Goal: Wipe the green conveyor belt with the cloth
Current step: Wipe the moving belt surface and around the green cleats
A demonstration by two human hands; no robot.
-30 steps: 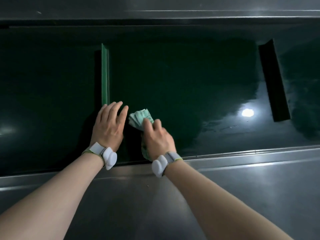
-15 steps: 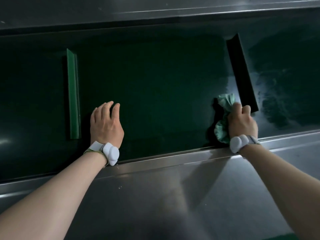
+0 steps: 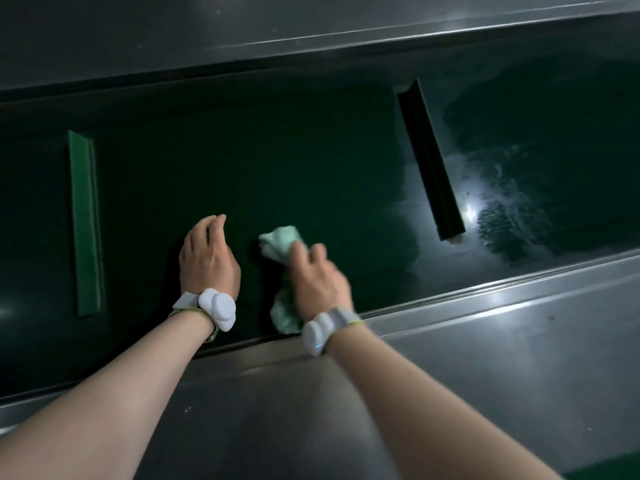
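The dark green conveyor belt (image 3: 277, 168) runs across the view between steel side rails. A crumpled light green cloth (image 3: 278, 242) lies on the belt near its front edge, and my right hand (image 3: 317, 277) presses down on it with fingers curled over it. The cloth shows both beyond the fingers and below the palm. My left hand (image 3: 207, 258) rests flat on the belt just left of the cloth, fingers together. Both wrists wear white bands.
A bright green cleat (image 3: 85, 223) stands up from the belt at the left, a dark cleat (image 3: 431, 161) at the right. Wet streaks shine on the belt right of the dark cleat. A steel front rail (image 3: 450, 323) borders the belt; a steel wall lies behind.
My right hand has slid the cloth leftward along the belt, from beside the dark cleat back to just right of my left hand. The left hand stayed on the belt.
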